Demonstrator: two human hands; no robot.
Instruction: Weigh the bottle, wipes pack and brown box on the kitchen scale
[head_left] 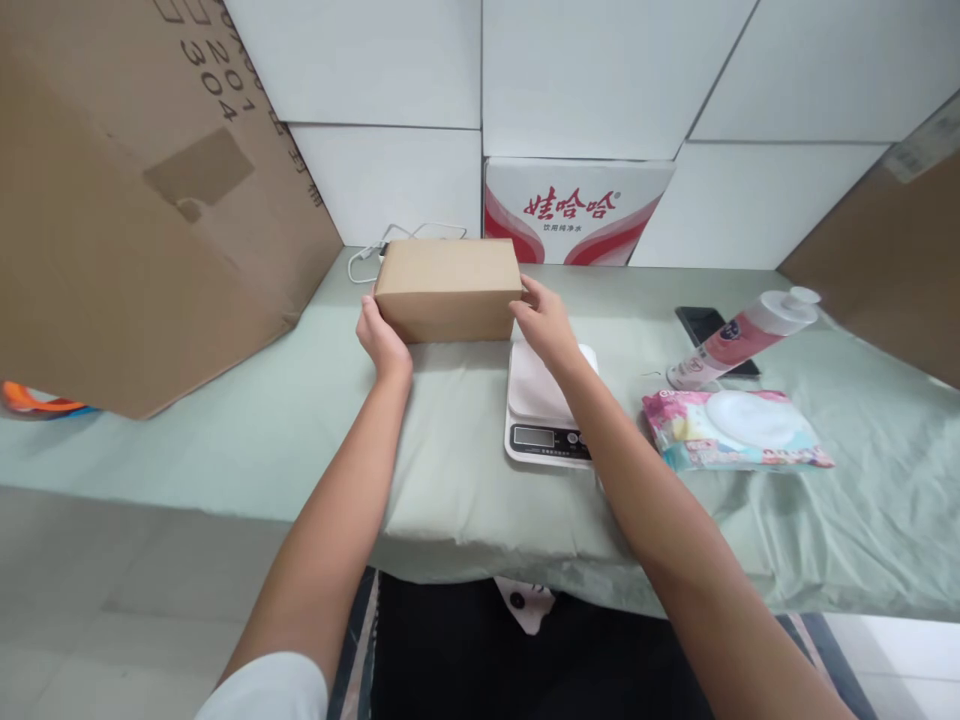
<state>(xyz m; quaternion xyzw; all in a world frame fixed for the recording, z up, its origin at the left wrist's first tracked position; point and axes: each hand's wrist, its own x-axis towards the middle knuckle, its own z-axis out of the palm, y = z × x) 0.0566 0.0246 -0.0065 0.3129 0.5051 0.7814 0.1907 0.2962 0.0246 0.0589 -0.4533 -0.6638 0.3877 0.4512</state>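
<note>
Worktop [225, 430] under green cloth. I've got the brown cardboard box [448, 288] at its back, near the wall, pressed between both hands: left hand [382, 342] flat on its left end, right hand [546, 322] on its right end. Kitchen scale [541, 412] just right of it, wipes pack [735, 430] and pink bottle [742, 336] further right.

Box [448, 288] behind scale [541, 405]; wipes pack [735, 430] right of scale.
</note>
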